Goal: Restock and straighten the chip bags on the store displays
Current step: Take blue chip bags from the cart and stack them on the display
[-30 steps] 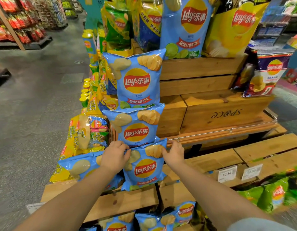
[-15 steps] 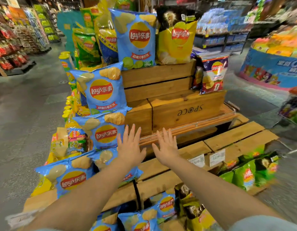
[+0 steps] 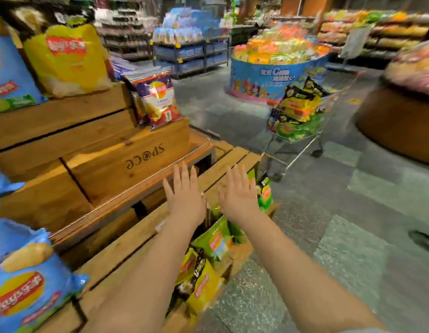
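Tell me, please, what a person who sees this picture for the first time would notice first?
First come the two bare hands, the left hand and the right hand, held out open and empty over the wooden display. Next is the shopping cart heaped with chip bags, standing in the aisle to the right. A large yellow chip bag sits on the top crate at upper left.

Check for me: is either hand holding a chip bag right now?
No, the left hand and right hand are both held out with straight fingers over the wooden display, gripping nothing.
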A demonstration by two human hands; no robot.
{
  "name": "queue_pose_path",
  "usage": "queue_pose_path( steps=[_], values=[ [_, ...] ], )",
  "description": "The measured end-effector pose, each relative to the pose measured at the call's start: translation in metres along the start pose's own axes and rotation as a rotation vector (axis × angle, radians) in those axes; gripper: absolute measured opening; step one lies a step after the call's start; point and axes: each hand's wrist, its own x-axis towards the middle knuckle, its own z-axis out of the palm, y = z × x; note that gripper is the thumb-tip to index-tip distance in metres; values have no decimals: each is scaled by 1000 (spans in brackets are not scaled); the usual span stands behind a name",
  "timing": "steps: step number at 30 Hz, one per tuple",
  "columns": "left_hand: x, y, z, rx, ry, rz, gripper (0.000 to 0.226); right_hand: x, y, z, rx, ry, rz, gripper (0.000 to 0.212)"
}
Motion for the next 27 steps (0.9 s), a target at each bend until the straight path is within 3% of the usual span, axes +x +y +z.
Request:
queue_pose_path(
  steps=[12,19,27],
  values=[
    [68,248,18,-124,-115,503,75,17,235,-35,-89,-3,354,67],
    [156,391,13,-169,-95,665,75,76,369,-70,-91,-2,513,65],
    [263,514,-14,-156,-94,789,70,170,483,-121,-70,0,547,63]
  ],
)
